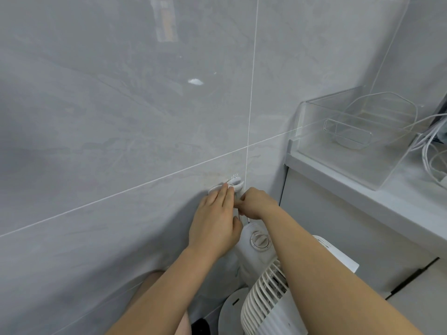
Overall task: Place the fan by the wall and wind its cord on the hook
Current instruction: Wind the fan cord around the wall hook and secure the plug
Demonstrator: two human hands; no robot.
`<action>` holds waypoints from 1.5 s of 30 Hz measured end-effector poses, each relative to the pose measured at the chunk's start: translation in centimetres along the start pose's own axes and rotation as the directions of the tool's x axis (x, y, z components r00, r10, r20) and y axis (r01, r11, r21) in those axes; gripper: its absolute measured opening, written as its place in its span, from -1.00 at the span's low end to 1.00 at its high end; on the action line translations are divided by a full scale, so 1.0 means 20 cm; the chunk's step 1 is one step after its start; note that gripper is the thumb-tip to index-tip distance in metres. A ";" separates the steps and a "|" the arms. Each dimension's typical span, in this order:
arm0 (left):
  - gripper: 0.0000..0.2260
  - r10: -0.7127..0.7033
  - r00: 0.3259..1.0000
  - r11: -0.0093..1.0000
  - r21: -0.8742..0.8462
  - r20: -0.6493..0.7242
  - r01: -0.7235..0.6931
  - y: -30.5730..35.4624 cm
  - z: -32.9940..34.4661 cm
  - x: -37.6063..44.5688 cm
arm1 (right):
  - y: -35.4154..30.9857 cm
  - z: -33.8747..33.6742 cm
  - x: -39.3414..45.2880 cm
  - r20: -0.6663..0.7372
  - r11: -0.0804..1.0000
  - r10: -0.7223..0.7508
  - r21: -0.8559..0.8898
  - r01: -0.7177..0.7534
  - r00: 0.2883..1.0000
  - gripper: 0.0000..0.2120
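Observation:
A white fan [263, 293] stands on its round base close to the grey tiled wall [121, 129], its dial facing up. A white hook [235, 183] is fixed to the wall just above it, with white cord [217, 188] looped over it. My left hand [216, 221] lies flat against the wall, fingertips on the cord at the hook. My right hand [256, 203] is closed, pinching the cord just right of the hook. Most of the cord is hidden behind my hands.
A grey counter [362, 192] juts out on the right, above cabinet fronts. On it stands a clear plastic bin [350, 131] and a bundle of white cables [433, 151]. My knee [150, 284] shows low at the wall.

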State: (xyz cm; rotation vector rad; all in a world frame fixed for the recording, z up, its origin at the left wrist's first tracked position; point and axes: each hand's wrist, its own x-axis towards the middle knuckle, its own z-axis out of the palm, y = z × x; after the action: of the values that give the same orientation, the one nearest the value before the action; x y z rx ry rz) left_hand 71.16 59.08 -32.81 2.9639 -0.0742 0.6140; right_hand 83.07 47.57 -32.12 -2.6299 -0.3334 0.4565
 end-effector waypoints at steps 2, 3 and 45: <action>-0.35 -0.019 1.000 1.000 -0.008 0.023 0.019 0.01 -0.02 0.01 | 0.02 -0.03 -0.03 0.025 0.997 -0.014 0.081 0.012 1.000 -0.42; -0.35 -0.025 0.999 1.000 -0.010 0.037 0.026 0.01 -0.03 0.01 | 0.02 -0.04 -0.03 0.045 0.995 -0.023 0.101 0.018 0.999 -0.42; -0.46 -0.045 0.999 0.997 0.066 0.004 0.045 -0.04 -0.05 -0.02 | -0.01 -0.17 -0.03 -0.097 0.779 -0.003 0.624 0.063 0.995 -0.63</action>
State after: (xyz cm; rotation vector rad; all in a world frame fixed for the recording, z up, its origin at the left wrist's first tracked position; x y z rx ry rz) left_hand 70.51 59.94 -32.08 3.0220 0.0123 0.6137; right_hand 83.72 46.21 -29.13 -1.9734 -0.1564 0.3548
